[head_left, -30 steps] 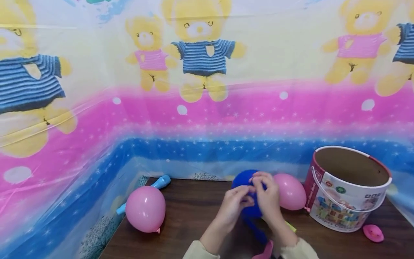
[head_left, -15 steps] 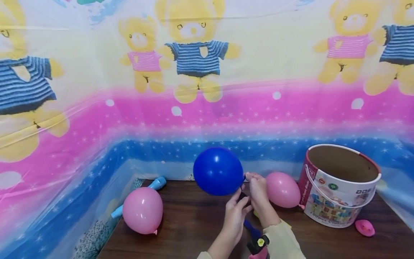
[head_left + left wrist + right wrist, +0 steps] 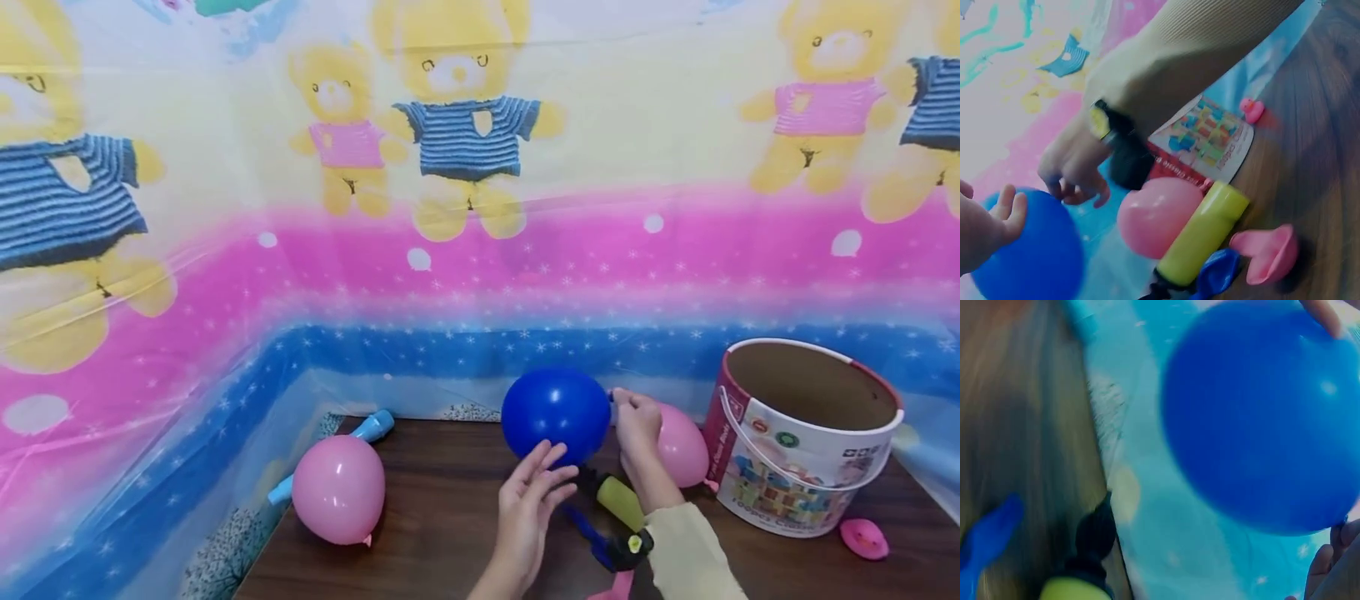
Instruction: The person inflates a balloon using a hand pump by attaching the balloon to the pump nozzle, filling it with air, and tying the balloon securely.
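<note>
Foreground: a limp pink balloon [image 3: 618, 585] and a limp blue balloon [image 3: 589, 535] lie on the wooden surface [image 3: 442, 508] near a yellow-green pump [image 3: 622, 503]. The left hand [image 3: 527, 504], fingers extended and apart, is at the near side of the inflated blue balloon [image 3: 557, 414]; contact cannot be told. Middle ground: the left pink balloon [image 3: 338, 490] partly covers a light-blue object [image 3: 374, 426]. Beyond: the right hand [image 3: 637, 425] pinches the inflated blue balloon's neck; the right pink balloon [image 3: 684, 450] lies beside a bucket [image 3: 791, 492]. Background: bear-printed cloth [image 3: 600, 267].

Play corner, by its look — teddy-print wall covering [image 3: 480, 287]; tabletop [image 3: 442, 508]; toy-block bucket [image 3: 787, 492]; pink toy duck [image 3: 1252, 111]
</note>
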Demonstrator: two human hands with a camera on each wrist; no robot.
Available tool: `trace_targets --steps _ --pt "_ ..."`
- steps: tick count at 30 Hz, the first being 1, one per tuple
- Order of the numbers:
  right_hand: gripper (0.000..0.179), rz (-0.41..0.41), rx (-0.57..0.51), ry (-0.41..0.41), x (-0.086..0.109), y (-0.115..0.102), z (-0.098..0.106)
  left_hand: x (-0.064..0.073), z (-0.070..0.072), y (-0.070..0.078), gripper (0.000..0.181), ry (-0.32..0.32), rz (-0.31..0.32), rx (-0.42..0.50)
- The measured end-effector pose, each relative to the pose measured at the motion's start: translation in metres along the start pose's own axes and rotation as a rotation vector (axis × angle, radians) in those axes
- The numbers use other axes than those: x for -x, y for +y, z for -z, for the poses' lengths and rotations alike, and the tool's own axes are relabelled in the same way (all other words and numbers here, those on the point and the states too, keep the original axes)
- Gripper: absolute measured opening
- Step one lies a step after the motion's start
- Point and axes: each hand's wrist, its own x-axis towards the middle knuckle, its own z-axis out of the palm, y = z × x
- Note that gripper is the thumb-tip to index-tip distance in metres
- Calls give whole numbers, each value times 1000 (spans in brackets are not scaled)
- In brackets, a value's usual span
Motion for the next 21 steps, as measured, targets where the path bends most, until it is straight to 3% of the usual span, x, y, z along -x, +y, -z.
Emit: trace_targets --steps 2,4,7,10,13,17,19,21 --pt "35 45 44 -75 6 0 0 -6 1 5 47 -17 -21 -40" --pt "34 89 70 -142 15 -1 -5 -16 -1 10 43 -24 -66 -143" --pt "32 168 81 -227 31 -3 -14 -32 -2 13 40 -25 -228 -451" --pt "27 212 76 -308 44 -7 -19 -45 0 11 37 23 -407 -793" --pt "23 236 75 -366 55 -10 -21 -52 4 7 33 83 -518 -1048" --pt "21 275 84 -370 60 -15 -21 -55 8 3 33 108 -508 -1199" --pt "23 271 70 -360 58 -17 -20 -56 9 4 32 76 -455 -1189" --pt "25 256 51 -342 52 -20 -18 -57 11 7 30 0 -388 -1124"
